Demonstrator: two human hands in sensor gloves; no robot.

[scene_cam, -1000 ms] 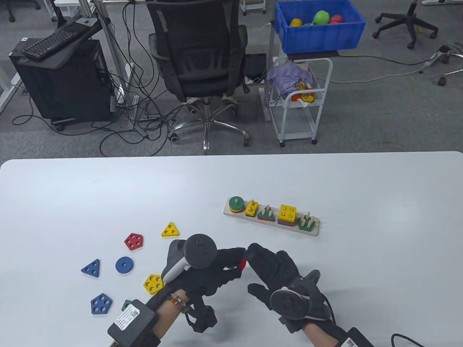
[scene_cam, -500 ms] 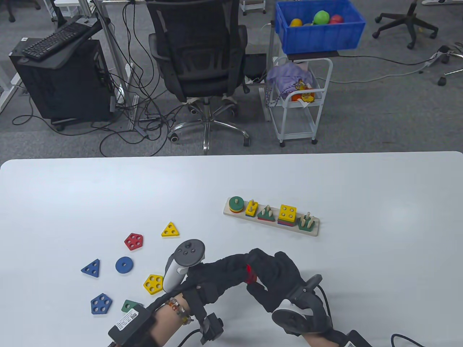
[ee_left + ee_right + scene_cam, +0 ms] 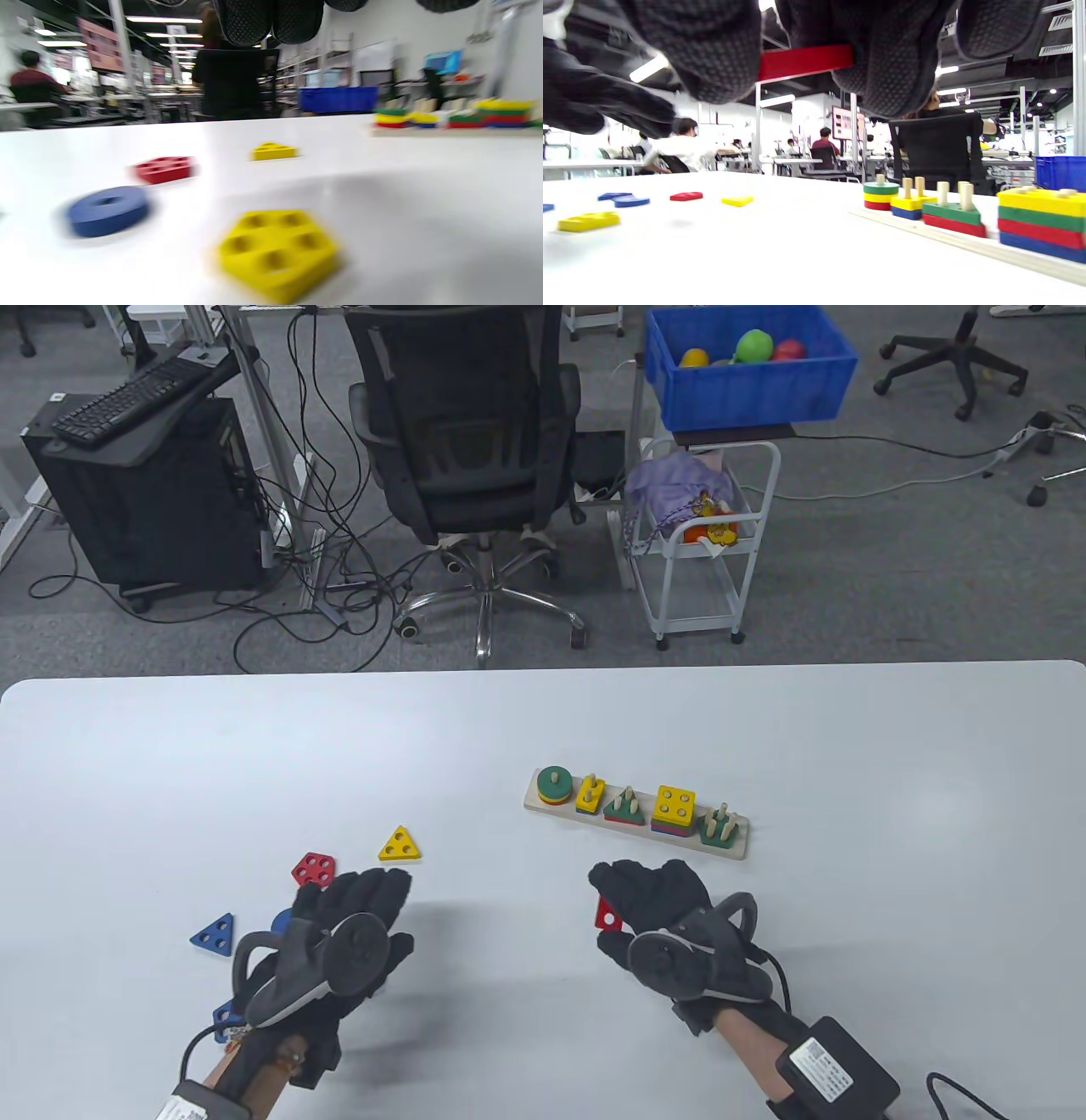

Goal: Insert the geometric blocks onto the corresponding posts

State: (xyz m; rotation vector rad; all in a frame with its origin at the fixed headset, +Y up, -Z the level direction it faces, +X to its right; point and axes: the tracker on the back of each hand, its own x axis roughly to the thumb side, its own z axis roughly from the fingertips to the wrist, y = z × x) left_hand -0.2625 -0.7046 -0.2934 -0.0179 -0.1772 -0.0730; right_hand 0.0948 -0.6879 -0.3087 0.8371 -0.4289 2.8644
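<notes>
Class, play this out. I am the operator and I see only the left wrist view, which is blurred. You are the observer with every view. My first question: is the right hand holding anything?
Observer: Yes. The right hand pinches a red block. The right wrist view shows it clamped between the gloved fingers, lifted off the table.
Operator: My frame cuts off the far right end of the board. What is on it?
Observer: In the table view, a green block lies there on the board, with the pegs standing well above it.
</notes>
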